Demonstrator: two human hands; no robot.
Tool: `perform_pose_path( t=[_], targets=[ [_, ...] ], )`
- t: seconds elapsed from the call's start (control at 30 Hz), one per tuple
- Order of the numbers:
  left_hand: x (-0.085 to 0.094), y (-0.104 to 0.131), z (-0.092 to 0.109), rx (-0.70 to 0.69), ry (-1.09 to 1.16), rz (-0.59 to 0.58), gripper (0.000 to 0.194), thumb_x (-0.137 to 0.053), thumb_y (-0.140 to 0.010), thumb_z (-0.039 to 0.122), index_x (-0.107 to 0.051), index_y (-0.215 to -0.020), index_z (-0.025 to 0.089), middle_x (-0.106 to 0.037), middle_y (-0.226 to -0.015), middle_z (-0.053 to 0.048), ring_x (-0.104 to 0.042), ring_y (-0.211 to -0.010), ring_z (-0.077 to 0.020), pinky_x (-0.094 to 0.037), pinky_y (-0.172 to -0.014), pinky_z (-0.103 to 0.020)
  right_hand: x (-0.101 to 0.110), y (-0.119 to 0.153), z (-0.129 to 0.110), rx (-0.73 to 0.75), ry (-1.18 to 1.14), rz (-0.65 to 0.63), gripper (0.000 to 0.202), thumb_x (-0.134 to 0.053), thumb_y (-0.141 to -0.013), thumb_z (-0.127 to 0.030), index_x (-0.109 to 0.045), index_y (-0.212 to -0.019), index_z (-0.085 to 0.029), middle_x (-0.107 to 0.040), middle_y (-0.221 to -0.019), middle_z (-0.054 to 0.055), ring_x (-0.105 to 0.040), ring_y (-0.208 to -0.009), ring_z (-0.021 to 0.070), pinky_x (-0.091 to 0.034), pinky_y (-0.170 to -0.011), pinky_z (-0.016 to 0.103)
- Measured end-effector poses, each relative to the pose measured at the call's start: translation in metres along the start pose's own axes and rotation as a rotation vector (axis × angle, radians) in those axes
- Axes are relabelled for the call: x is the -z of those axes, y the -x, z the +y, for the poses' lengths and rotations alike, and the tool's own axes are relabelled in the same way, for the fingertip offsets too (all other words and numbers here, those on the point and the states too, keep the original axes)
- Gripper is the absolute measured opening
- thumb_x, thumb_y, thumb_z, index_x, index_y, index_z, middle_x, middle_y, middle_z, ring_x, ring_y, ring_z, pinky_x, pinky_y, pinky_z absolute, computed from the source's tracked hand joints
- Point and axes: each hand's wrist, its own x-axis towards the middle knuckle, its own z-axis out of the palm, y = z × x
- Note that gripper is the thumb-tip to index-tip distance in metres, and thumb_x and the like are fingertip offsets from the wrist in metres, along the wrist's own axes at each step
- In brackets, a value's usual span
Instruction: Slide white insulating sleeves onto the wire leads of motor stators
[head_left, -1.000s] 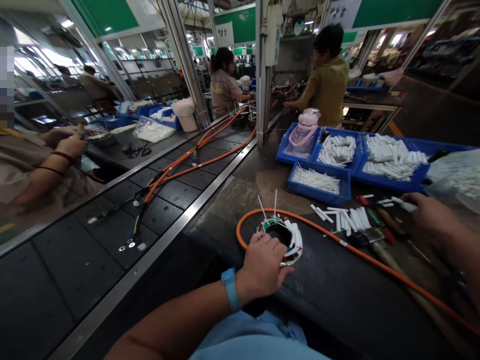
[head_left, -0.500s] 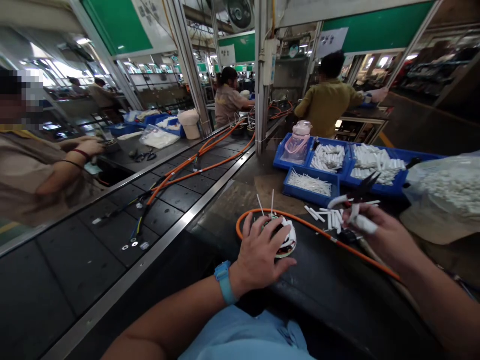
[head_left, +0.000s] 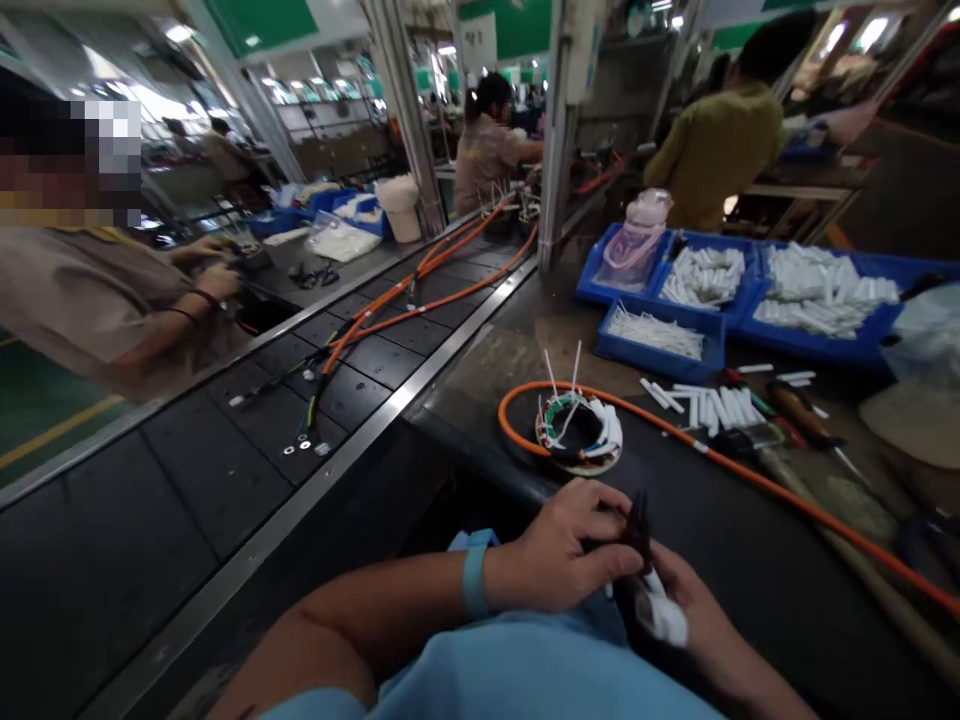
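My right hand (head_left: 694,600) is closed round a pair of pliers (head_left: 638,520) with dark jaws pointing up; white wrapping shows at its fingers or the handles. My left hand (head_left: 574,545) is right beside the jaws, thumb and fingers pressed together. A small white tip shows below its fingers, but what they grip is mostly hidden. Just beyond both hands a ring-shaped coil assembly (head_left: 544,435), like a motor stator, lies on the dark bench. White sleeves and thin upright white ties stick out of it, and an orange cable (head_left: 637,405) leads from it to the right.
Loose white tubes (head_left: 720,405) lie beside a screwdriver (head_left: 802,410). Behind them are blue bins (head_left: 660,350) of white tubes and ties. At left, a conveyor (head_left: 187,500) with a metal edge carries more orange cables (head_left: 420,270). A co-worker (head_left: 112,310) works across it.
My left hand has left the coil assembly and drawn back towards me. My right hand has brought the pliers from the right to meet it. The view has shifted.
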Motion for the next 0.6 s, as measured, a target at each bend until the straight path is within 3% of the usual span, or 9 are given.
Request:
perform_pose_path(
  t=[0.1, 0.2, 0.3, 0.37, 0.43, 0.6],
  targets=[
    [0.012, 0.004, -0.005, -0.049, -0.208, -0.023, 0.025, -0.047, -0.086, 0.031, -0.062, -0.097, 0.015, -0.058, -0.108, -0.009, -0.054, -0.099, -0.0165, -0.043, -0.086, -0.030, -0.006, 0.006, 0.007, -0.080, -0.157, -0.044, 0.036, -0.064, -0.068, -0.051, -0.067, -0.083, -0.018, -0.065, -0.077, 0.008, -0.057, -0.069, 0.0188, -0.045, -0.067, 0.030],
    [0.041, -0.006, -0.019, -0.163, -0.577, 0.135, 0.034, -0.053, -0.082, 0.039, -0.058, -0.108, 0.018, -0.060, -0.105, -0.009, -0.053, -0.098, -0.0201, -0.041, -0.087, -0.037, -0.005, 0.010, 0.008, -0.113, -0.298, 0.074, 0.035, -0.062, -0.072, -0.047, -0.066, -0.088, -0.016, -0.066, -0.085, 0.010, -0.059, -0.073, 0.0178, -0.046, -0.069, 0.028],
    [0.061, -0.028, -0.037, -0.179, -0.801, -0.022, 0.051, -0.058, -0.075, 0.049, -0.053, -0.114, 0.017, -0.059, -0.105, -0.009, -0.052, -0.099, -0.0231, -0.037, -0.091, -0.041, 0.000, 0.010, 0.006, -0.160, -0.332, 0.207, 0.033, -0.059, -0.076, -0.044, -0.066, -0.091, -0.015, -0.066, -0.098, 0.012, -0.060, -0.089, 0.0222, -0.045, -0.081, 0.033],
    [0.061, -0.041, -0.047, -0.168, -0.881, -0.188, 0.052, -0.060, -0.073, 0.050, -0.054, -0.110, 0.015, -0.059, -0.098, -0.009, -0.052, -0.096, -0.0232, -0.036, -0.091, -0.041, 0.001, 0.009, 0.006, -0.189, -0.343, 0.249, 0.032, -0.058, -0.076, -0.043, -0.066, -0.092, -0.016, -0.065, -0.102, 0.012, -0.060, -0.093, 0.0237, -0.045, -0.084, 0.035],
    [0.051, -0.048, -0.053, -0.099, -0.958, -0.253, 0.042, -0.056, -0.077, 0.049, -0.056, -0.098, 0.013, -0.059, -0.089, -0.009, -0.053, -0.088, -0.0229, -0.039, -0.084, -0.039, 0.000, 0.006, 0.007, -0.196, -0.375, 0.276, 0.031, -0.060, -0.075, -0.042, -0.066, -0.090, -0.016, -0.065, -0.104, 0.012, -0.060, -0.095, 0.0243, -0.046, -0.084, 0.035],
    [0.024, -0.046, -0.050, 0.059, -1.068, -0.127, 0.034, -0.049, -0.082, 0.048, -0.053, -0.086, 0.014, -0.056, -0.082, -0.009, -0.052, -0.079, -0.0236, -0.039, -0.072, -0.037, -0.006, 0.002, 0.005, -0.172, -0.464, 0.301, 0.027, -0.062, -0.073, -0.043, -0.064, -0.078, -0.017, -0.066, -0.100, 0.011, -0.061, -0.093, 0.0255, -0.048, -0.081, 0.038]
  ],
)
